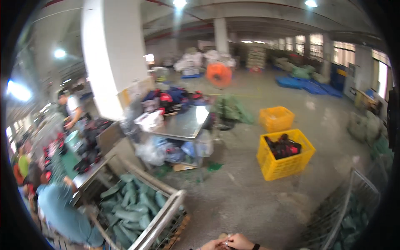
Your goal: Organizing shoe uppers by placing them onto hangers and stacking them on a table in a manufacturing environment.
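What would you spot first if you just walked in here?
Probably the two yellow crates on the bare floor at right; the nearer one holds dark things. Then the white pillar at upper left, and the metal cage of green bags at lower left. The hands barely peek in below.

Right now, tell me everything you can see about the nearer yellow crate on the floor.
The nearer yellow crate is a rectangular bin, plastic by its look, with lattice walls and a solid rim. It stands upright on the bare concrete floor, turned at an angle. It is open-topped and partly filled with dark items with red parts, too small to identify. A second yellow crate sits just behind it, apart. Nobody touches it; both hands are at the lower edge, well away.
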Demonstrator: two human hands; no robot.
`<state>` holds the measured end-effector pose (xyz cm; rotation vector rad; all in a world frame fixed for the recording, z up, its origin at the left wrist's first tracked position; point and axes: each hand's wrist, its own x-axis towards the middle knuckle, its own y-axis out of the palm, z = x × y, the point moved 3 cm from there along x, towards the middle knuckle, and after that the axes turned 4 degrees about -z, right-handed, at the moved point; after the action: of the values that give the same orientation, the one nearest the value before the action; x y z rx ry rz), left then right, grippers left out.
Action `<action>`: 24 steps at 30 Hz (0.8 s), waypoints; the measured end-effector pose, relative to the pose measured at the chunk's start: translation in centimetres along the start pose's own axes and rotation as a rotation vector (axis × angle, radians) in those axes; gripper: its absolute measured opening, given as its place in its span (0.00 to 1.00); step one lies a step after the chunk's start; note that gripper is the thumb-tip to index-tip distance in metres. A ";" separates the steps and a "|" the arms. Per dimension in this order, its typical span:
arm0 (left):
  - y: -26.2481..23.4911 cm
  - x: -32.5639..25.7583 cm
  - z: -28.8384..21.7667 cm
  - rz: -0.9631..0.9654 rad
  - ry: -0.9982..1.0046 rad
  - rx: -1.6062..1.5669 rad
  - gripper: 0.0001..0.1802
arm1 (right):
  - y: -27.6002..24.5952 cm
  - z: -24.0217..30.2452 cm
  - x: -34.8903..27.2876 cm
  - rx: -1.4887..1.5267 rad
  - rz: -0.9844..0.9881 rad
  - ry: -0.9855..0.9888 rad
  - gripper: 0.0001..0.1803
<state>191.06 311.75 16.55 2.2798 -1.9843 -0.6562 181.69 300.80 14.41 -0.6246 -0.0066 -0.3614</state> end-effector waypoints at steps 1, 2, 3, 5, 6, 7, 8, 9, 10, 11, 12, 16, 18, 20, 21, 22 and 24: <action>-0.5 1.2 -1.6 -0.041 -0.007 0.141 0.11 | -1.3 -1.8 2.1 0.120 0.133 0.086 0.11; -4.6 4.8 4.3 0.180 0.184 0.227 0.17 | -2.7 -2.4 4.0 0.222 0.216 0.206 0.11; -4.2 7.6 0.7 0.218 0.088 0.143 0.17 | -2.5 -7.2 4.7 0.622 0.349 0.453 0.10; -4.1 11.7 -5.8 0.142 0.174 0.500 0.14 | -8.0 -7.2 8.0 0.686 0.299 0.489 0.10; -4.3 14.1 -7.8 0.096 0.230 0.778 0.12 | -10.8 -7.3 9.8 0.559 0.354 0.513 0.11; -4.1 16.6 -9.5 0.062 0.295 1.059 0.11 | -11.9 -8.6 10.5 0.578 0.335 0.534 0.11; -4.0 19.0 -10.2 0.090 0.281 1.056 0.11 | -13.0 -10.2 11.4 0.508 0.291 0.507 0.11; -4.1 21.1 -10.7 0.059 0.336 1.110 0.09 | -14.0 -11.3 12.2 0.440 0.252 0.480 0.13; -4.3 23.1 -11.1 0.024 0.393 1.164 0.08 | -14.8 -12.3 13.0 0.414 0.210 0.472 0.14; -4.6 25.0 -11.2 0.044 0.377 1.163 0.08 | -15.8 -13.5 14.1 0.433 0.204 0.486 0.14; -4.9 26.8 -11.1 0.017 0.308 1.190 0.08 | -17.2 -14.7 15.1 0.411 0.194 0.502 0.13; -8.8 34.2 -9.3 -0.108 0.132 1.126 0.11 | -22.4 -24.9 18.8 0.520 0.045 0.469 0.12; -10.4 38.0 -9.3 -0.203 0.041 0.781 0.10 | -25.8 -30.5 21.0 0.621 -0.017 0.474 0.11; -9.7 43.0 -11.5 -0.211 0.088 0.613 0.07 | -28.0 -35.5 23.4 0.571 0.074 0.461 0.12; -9.1 46.6 -12.0 -0.220 0.083 0.611 0.07 | -29.4 -38.0 24.7 0.509 0.173 0.440 0.12; -7.8 49.7 -12.8 -0.143 0.226 0.607 0.05 | -30.8 -40.6 26.2 0.519 0.182 0.440 0.12; -4.2 56.1 -14.6 -0.055 0.228 0.405 0.06 | -32.6 -44.7 28.8 0.465 0.360 0.273 0.13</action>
<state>204.95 255.41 12.75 2.4893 -2.0997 0.0163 193.25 241.28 -0.07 -0.1059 0.2727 -0.0850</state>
